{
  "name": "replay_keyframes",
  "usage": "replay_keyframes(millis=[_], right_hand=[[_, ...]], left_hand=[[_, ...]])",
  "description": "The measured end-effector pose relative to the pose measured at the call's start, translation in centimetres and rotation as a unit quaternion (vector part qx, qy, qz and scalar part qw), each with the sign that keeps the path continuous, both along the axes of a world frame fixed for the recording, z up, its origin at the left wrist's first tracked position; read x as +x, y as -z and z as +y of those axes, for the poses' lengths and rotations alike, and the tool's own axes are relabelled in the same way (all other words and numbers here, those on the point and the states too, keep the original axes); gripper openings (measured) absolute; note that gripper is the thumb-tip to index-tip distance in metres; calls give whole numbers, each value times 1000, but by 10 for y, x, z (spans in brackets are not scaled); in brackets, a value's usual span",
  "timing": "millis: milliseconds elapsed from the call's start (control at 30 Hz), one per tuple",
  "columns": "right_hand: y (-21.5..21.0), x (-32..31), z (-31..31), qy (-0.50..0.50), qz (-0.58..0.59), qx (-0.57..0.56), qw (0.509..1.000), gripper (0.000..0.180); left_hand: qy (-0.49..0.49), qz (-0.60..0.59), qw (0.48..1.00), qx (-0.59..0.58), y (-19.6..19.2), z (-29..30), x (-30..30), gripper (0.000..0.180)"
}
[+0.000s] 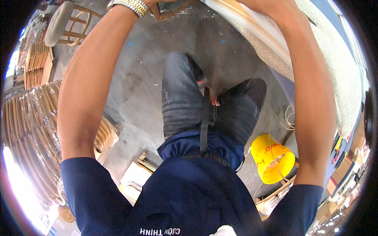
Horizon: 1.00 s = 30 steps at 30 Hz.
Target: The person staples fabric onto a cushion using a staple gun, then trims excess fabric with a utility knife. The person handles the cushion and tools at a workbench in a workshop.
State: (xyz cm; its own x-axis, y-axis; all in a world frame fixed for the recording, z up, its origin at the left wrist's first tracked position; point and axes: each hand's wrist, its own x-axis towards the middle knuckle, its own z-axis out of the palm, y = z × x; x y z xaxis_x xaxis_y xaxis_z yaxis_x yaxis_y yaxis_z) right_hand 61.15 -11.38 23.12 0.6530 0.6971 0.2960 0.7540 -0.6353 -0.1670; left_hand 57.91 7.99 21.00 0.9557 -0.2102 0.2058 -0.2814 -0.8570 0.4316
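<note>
Both arms reach up to the far edge of the view, where the hands are mostly cut off. My left hand [150, 2], below a gold metal watch [134, 5], is nearest to a brown wooden frame piece [156, 12]; its fingers are out of sight. My right hand [267, 5] lies at a pale, translucent sheet or cover [256, 27] beside thick cream fabric [338, 67]. Its fingers are cut off at the edge, so I cannot make out whether it grips anything.
A grey-cushioned wooden stool [61, 24] stands at the far left. Plastic-wrapped stacks of curved wooden parts [31, 133] fill the left side. A yellow bucket [267, 149] sits on the grey floor [134, 94] at right, near a thin pale cord [284, 122].
</note>
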Motion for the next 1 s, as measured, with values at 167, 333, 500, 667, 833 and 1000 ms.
replay_keyframes(millis=[167,333,500,667,833,1000], right_hand=[[9,-7,-5,-12,-64,78,995,12],[9,5,6,57,47,-11,997,19],[19,22,-26,-36,-67,62,995,35],[-52,23,-53,-41,-13,203,978,36],[-120,33,-100,-12,-17,250,968,27],[-121,76,-134,-90,-26,276,957,18]], left_hand=[[31,-5,998,51,-3,7,12,29],[-52,28,997,-47,-4,17,-5,35],[-7,82,759,-646,57,-8,-4,45],[80,-51,743,-663,-3,-57,1,62],[164,-129,734,-646,-52,-118,60,67],[156,-218,740,-617,-41,-175,146,66]])
